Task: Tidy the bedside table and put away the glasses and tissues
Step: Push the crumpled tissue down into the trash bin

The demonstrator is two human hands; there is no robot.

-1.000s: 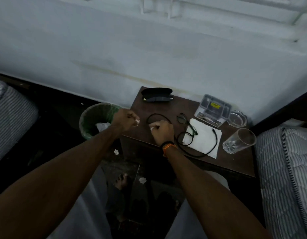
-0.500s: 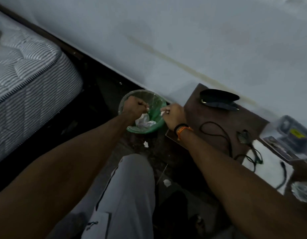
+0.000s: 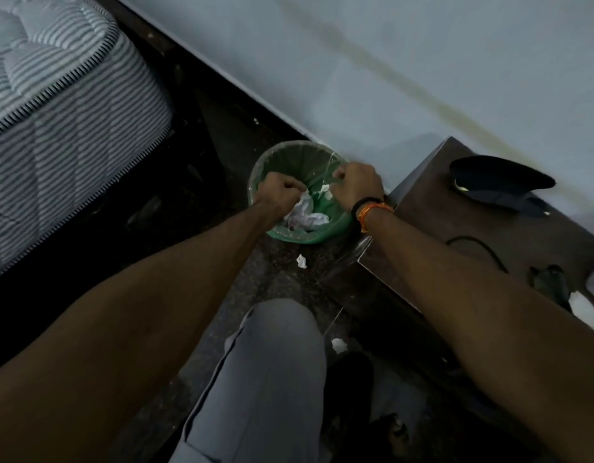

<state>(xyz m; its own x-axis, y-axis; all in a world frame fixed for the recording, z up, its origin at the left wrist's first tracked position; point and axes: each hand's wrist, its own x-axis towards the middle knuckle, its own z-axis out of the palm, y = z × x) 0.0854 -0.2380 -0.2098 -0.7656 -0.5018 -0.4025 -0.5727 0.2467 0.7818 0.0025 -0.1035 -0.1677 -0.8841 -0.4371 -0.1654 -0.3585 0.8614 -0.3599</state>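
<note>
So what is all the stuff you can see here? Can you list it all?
Bin: one, green, on the floor between bed and table.
Crumpled tissues: a heap, white, inside the bin.
Tissue scraps: two, white, on the floor near the bin and by the knee.
Bedside table: one, dark brown, right.
Glasses case: one, black, open, on the table by the wall.
Cable: one, black, on the table.
Glasses: one pair, dark, at the table's right edge, partly cut off.
Mattress: one, grey striped, top left.
Left hand: fingers curled, over the bin.
Right hand: pinching a white tissue bit over the bin.
</note>
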